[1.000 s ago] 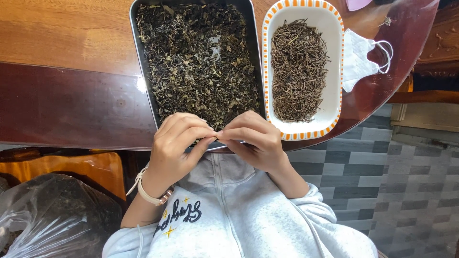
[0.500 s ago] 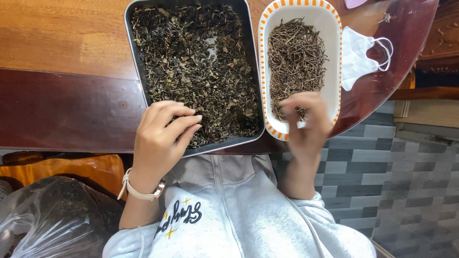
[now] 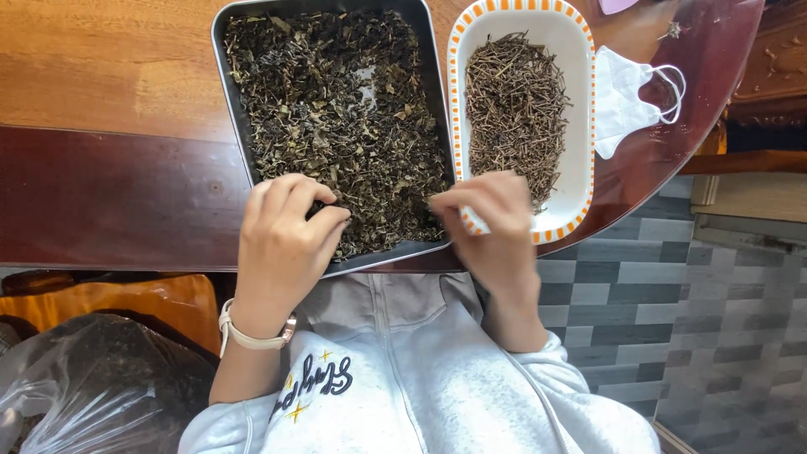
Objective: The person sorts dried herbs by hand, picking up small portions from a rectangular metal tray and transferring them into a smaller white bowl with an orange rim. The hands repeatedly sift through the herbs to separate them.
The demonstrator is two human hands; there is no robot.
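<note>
A clear plastic bag (image 3: 80,382) holding dark material sits at the lower left, below the edge of the wooden table (image 3: 101,76). Next comes the left hand (image 3: 282,240), a pale band on its wrist; it rests on the near corner of the metal tray (image 3: 225,59), fingers curled and pressed down into the dried leaves (image 3: 336,109) that fill the tray. Whether it pinches anything cannot be told. Just right of it, the right hand (image 3: 492,223) lies across the gap where the tray meets the white dish (image 3: 580,101) with the orange-striped rim, its fingers drawn together with their tips at the tray's near right edge, touching the leaves; what they grip is hidden. The dish stands just beside the tray and holds a heap of thin brown stems (image 3: 514,109). Further right, a white face mask (image 3: 626,97) lies on the table, near the dish.
</note>
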